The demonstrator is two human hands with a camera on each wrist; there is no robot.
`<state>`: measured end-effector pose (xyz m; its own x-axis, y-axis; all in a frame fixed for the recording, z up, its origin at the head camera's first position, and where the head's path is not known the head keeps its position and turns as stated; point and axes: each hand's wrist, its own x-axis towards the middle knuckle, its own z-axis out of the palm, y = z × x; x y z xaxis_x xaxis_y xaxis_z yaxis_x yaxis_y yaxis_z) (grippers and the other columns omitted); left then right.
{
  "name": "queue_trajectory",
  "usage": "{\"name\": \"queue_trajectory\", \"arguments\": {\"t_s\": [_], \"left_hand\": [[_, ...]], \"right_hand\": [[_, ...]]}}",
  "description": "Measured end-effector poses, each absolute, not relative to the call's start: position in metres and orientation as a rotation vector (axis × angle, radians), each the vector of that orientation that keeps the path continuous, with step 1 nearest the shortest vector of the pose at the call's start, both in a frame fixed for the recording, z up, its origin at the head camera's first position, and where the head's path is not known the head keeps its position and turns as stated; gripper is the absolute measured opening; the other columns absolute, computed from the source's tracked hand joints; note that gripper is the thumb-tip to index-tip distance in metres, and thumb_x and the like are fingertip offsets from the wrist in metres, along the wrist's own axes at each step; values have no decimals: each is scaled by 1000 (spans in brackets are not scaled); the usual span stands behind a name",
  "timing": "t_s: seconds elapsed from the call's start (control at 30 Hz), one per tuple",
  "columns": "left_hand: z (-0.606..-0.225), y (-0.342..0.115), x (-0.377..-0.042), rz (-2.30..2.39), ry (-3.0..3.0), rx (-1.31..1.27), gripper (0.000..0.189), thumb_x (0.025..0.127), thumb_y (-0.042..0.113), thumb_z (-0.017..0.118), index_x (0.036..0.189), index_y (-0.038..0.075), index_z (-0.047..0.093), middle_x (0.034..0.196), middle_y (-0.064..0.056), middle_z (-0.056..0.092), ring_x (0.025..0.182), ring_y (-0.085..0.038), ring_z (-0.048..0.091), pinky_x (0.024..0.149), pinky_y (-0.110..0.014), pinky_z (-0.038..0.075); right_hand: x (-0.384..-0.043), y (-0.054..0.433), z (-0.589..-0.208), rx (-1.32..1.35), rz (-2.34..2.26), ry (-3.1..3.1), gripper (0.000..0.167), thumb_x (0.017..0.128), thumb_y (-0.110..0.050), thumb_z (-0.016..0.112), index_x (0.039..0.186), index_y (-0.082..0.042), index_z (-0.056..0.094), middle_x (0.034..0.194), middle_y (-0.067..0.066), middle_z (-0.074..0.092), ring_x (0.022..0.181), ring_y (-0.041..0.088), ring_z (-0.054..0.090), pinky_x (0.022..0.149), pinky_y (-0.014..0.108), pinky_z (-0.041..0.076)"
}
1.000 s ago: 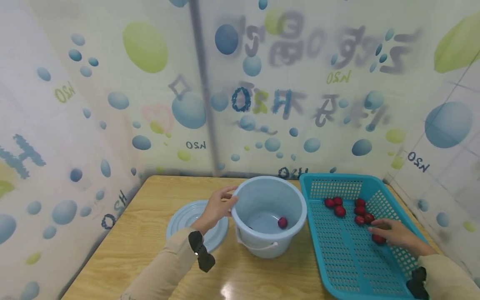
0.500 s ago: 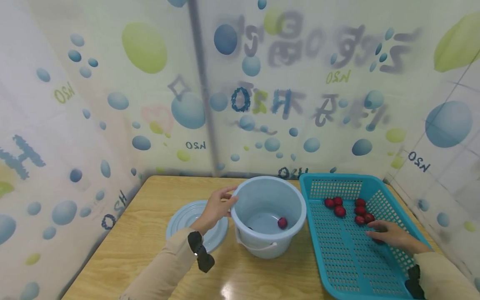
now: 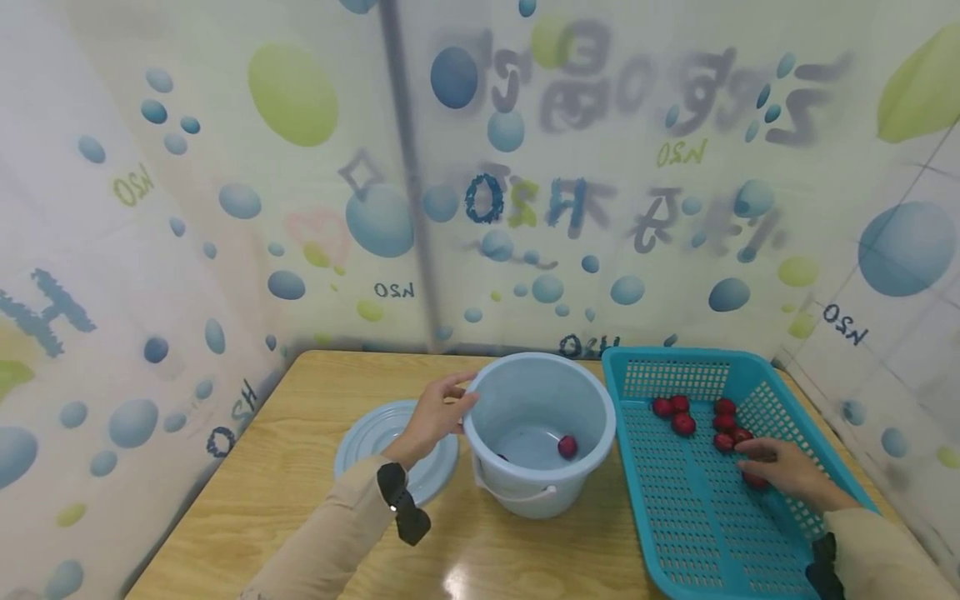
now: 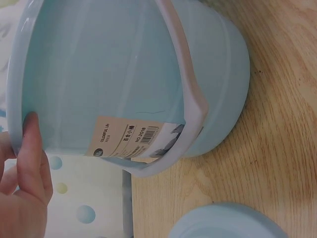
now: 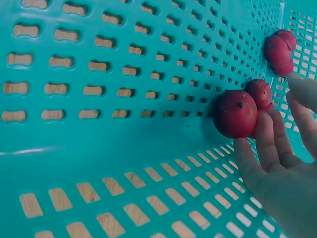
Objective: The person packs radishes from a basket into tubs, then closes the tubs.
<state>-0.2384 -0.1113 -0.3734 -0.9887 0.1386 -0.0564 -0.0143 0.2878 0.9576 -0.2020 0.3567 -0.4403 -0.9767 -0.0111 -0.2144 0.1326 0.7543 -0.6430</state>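
My left hand (image 3: 435, 412) holds the rim of a light blue bucket (image 3: 525, 400), one digit pressed on its outer wall in the left wrist view. Inside the bucket a dark red plum (image 3: 567, 447) lies on the bottom, and a dark bit of another shows past the near rim. My right hand (image 3: 787, 471) is inside a turquoise plastic basket (image 3: 678, 525), over a plum (image 5: 235, 114) near its right wall. In the right wrist view its fingers reach along that plum, the thumb standing apart. Several more plums (image 3: 683, 424) lie farther back in the basket.
A round blue lid (image 3: 367, 433) lies on the wooden table (image 3: 300, 500), left of the bucket. The bucket's handle (image 4: 190, 89) hangs down its side beside a paper label (image 4: 129, 136). A patterned curtain (image 3: 630, 208) closes off the back.
My right hand dipped a little over the near plum, covering more of it, then rose slightly so more shows again. The left hand and bucket keep their place.
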Motion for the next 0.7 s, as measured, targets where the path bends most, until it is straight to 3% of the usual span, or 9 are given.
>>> {"name": "queue_trajectory", "arguments": {"t_s": [0.23,0.7], "left_hand": [[-373,-111,-238,1800,2416,122,38,87,10,56,125,10,50,101,-15,54,86,-28,58,57,-33,54],[-373,-112,-238,1779,2434,129,39,87,11,55,126,11,50,105,-16,53,86,-25,58,58,-32,54]], "right_hand": [[-207,350,-443,129,-984,2829,37,79,-7,61,109,14,49,108,35,46,94,46,47,70,47,47],[-209,353,-449,169,-1002,2732,40,78,-1,60,112,14,46,108,35,47,97,47,47,72,48,46]]}}
